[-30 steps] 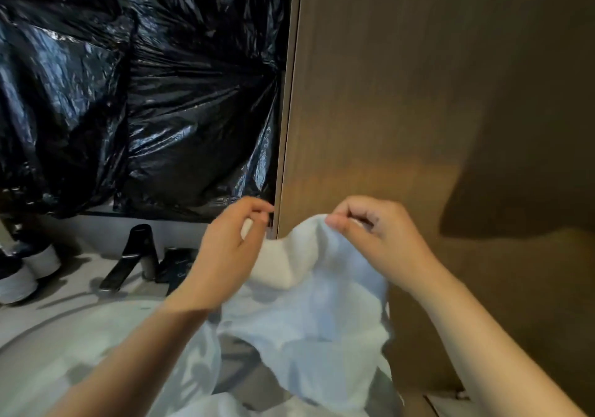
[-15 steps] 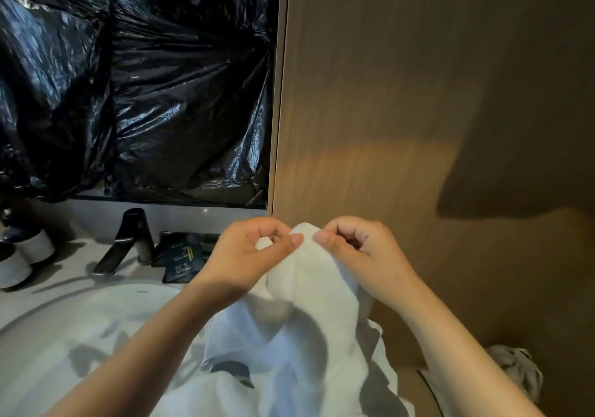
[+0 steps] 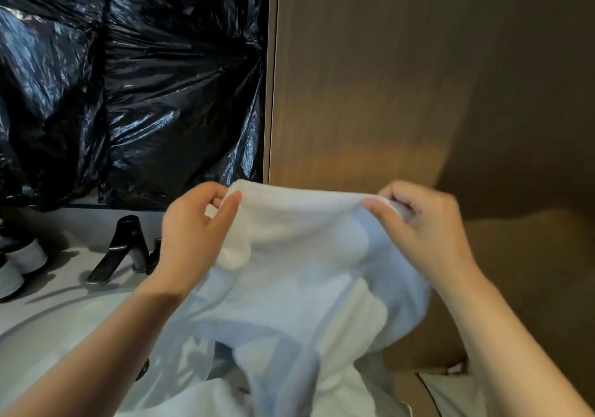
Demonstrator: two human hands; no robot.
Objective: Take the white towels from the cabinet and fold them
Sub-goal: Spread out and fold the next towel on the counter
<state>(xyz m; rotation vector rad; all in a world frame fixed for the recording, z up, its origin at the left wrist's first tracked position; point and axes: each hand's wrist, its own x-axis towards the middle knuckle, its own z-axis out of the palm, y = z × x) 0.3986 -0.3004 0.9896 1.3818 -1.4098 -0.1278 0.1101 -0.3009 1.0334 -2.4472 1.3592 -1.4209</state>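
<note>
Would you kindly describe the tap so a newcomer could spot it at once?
Start at the crinkled black plastic sheet at upper left. Below it, a pale counter holds a white basin; the tap stands behind the basin, just left of the left hand pinching the white towel. It is the slanted black metal piece, unlike the round white containers further left.

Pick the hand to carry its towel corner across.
Right, likely: both pinch the towel at its top edge, but the left hand is by the faucet; the right hand has room beside the wood panel.
</note>
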